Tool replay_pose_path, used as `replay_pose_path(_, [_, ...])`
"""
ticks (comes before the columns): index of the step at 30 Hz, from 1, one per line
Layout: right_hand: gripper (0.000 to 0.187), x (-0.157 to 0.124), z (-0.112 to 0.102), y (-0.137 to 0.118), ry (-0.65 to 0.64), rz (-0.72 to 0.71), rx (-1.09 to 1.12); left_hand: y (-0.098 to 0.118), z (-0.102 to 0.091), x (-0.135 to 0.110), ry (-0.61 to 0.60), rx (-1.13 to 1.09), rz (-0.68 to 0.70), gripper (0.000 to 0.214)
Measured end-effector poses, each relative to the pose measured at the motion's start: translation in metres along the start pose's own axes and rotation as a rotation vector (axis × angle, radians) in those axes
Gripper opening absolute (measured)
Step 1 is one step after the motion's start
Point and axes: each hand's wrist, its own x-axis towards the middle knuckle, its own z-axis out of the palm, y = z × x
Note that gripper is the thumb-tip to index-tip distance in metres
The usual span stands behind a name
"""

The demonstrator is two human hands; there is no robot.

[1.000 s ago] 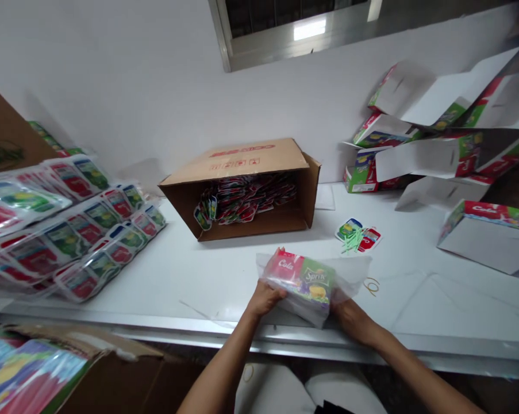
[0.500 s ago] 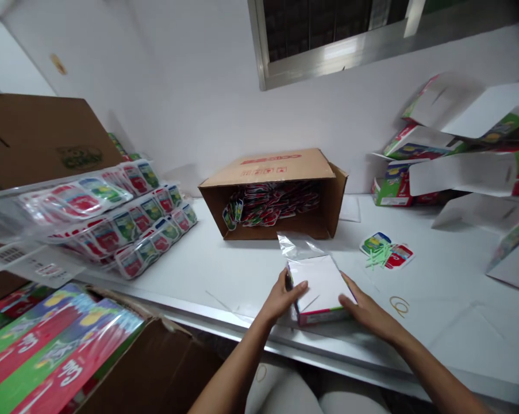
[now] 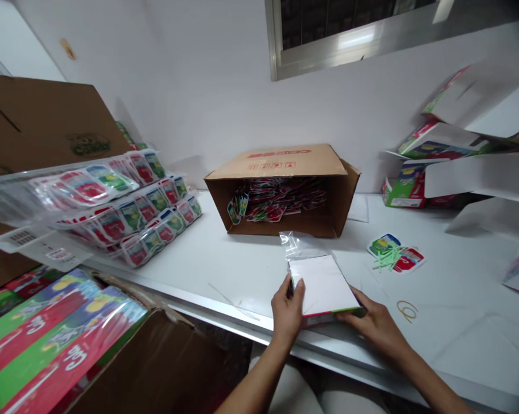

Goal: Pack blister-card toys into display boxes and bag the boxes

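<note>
A small carton (image 3: 323,284) with its white side up lies at the table's front edge, a clear plastic bag (image 3: 300,246) sticking out beyond its far end. My left hand (image 3: 288,307) grips its left side, thumb on the white face. At the near right corner my right hand (image 3: 373,322) holds the carton, fingers partly hidden beneath it. To the right, green sticks (image 3: 388,257) lie on two printed sachets (image 3: 410,260), one green and one red. Rubber bands (image 3: 407,311) rest on the table nearer me.
An open cardboard box (image 3: 296,164) on its side holds many sachets. Bagged sachet strips (image 3: 130,215) are stacked at left, above a carton (image 3: 156,356) of packed printed boxes (image 3: 82,345). Opened printed boxes (image 3: 435,144) pile up at right, against the wall.
My right hand has shifted from the carton's right side to its near right corner. The left thumb now points more forward along the white face. The whole view has turned slightly.
</note>
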Motion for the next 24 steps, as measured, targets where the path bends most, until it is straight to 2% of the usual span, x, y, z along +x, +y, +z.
replay_pose_path(2, [0.073, -0.003, -0.001, 0.002, 0.030, 0.003, -0.063, -0.009, -0.008, -0.010, 0.015, 0.091, -0.014, 0.068])
replay_pose_path(3, [0.081, -0.004, -0.001, 0.002, 0.048, -0.010, -0.080, -0.013, -0.013, -0.016, -0.027, 0.117, -0.008, 0.078])
replay_pose_path(5, [0.095, -0.005, 0.000, -0.001, 0.062, -0.037, -0.076, -0.018, -0.022, -0.028, -0.180, 0.117, 0.028, 0.098])
replay_pose_path(6, [0.094, -0.006, 0.001, -0.003, 0.056, -0.040, -0.061, -0.019, -0.026, -0.033, -0.255, 0.096, 0.048, 0.103])
replay_pose_path(8, [0.074, -0.006, 0.001, -0.012, 0.039, -0.023, -0.033, -0.017, -0.030, -0.037, -0.321, 0.033, 0.065, 0.100])
replay_pose_path(10, [0.052, -0.005, 0.000, -0.021, 0.061, 0.008, -0.034, -0.012, -0.030, -0.035, -0.294, -0.044, 0.040, 0.084])
replay_pose_path(12, [0.046, -0.003, -0.002, -0.029, 0.109, 0.037, -0.077, -0.007, -0.029, -0.030, -0.278, -0.135, 0.010, 0.077])
replay_pose_path(15, [0.047, 0.001, -0.003, -0.035, 0.144, 0.039, -0.165, -0.005, -0.029, -0.025, -0.280, -0.249, -0.019, 0.074])
replay_pose_path(17, [0.054, 0.002, -0.001, -0.036, 0.168, 0.042, -0.231, -0.006, -0.029, -0.024, -0.216, -0.262, -0.030, 0.064])
replay_pose_path(20, [0.088, -0.001, 0.006, -0.036, 0.239, 0.036, -0.357, -0.010, -0.024, -0.023, 0.000, -0.216, -0.009, 0.049])
replay_pose_path(22, [0.102, -0.004, 0.012, -0.036, 0.283, -0.061, -0.436, -0.012, -0.018, -0.022, 0.133, -0.194, 0.014, 0.041])
replay_pose_path(24, [0.105, -0.008, 0.017, -0.034, 0.330, -0.242, -0.506, -0.015, -0.013, -0.021, 0.217, -0.186, 0.021, 0.036])
